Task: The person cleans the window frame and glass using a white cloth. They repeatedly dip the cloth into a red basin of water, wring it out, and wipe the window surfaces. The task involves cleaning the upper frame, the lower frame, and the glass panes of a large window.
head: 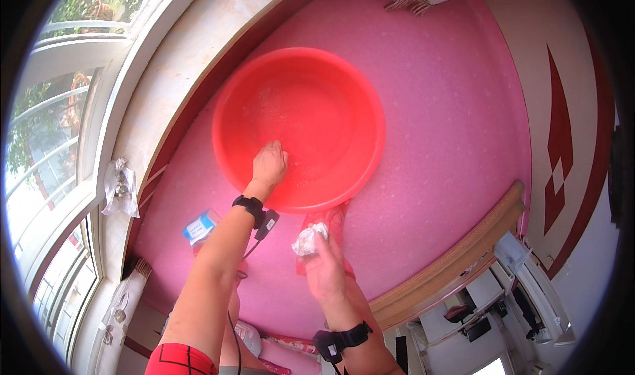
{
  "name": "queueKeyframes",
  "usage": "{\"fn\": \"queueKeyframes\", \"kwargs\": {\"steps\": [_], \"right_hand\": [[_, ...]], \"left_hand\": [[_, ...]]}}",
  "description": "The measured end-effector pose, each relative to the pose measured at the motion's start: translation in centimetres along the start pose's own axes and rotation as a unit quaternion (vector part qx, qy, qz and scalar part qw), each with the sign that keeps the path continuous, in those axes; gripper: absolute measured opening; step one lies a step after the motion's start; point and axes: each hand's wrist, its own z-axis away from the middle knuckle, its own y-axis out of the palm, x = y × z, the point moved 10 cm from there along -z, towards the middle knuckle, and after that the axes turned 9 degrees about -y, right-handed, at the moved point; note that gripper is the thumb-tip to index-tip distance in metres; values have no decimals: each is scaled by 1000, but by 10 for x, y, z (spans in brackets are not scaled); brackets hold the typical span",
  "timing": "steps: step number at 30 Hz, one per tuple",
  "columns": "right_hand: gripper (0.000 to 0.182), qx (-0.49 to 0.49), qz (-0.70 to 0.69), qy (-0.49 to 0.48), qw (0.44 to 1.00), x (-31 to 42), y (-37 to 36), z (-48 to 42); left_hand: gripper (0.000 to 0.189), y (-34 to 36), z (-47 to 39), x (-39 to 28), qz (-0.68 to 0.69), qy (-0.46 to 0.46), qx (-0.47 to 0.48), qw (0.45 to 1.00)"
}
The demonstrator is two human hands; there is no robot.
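A large round red plastic basin (317, 107) stands on the pink floor before me, with what looks like a little water in it. My left hand (271, 164) hangs over the basin's near left part, its fingers curled downward; whether anything is between the fingertips is hidden. Just outside the near rim, my right hand (325, 268) holds a crumpled white wad (308, 239), paper or cloth, between thumb and fingers. Black straps with small devices and cables are on both wrists.
A blue and white packet (200, 227) lies on the floor left of my left forearm. Along the left runs a pale window ledge (163, 72) with crumpled white material. A woven mat edge (446, 261) borders the floor at lower right. My legs are close below the basin.
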Motion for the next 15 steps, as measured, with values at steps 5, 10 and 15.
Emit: {"fn": "queueKeyframes", "kwargs": {"steps": [5, 10, 15], "right_hand": [[21, 17, 14, 12, 1000, -9, 5, 0], [21, 16, 17, 3, 1000, -6, 8, -1], [22, 14, 23, -17, 999, -7, 2, -5]], "left_hand": [[24, -28, -8, 27, 51, -90, -61, 993], [21, -4, 2, 37, 34, -82, -131, 987], [27, 36, 16, -10, 61, 136, 4, 989]]}}
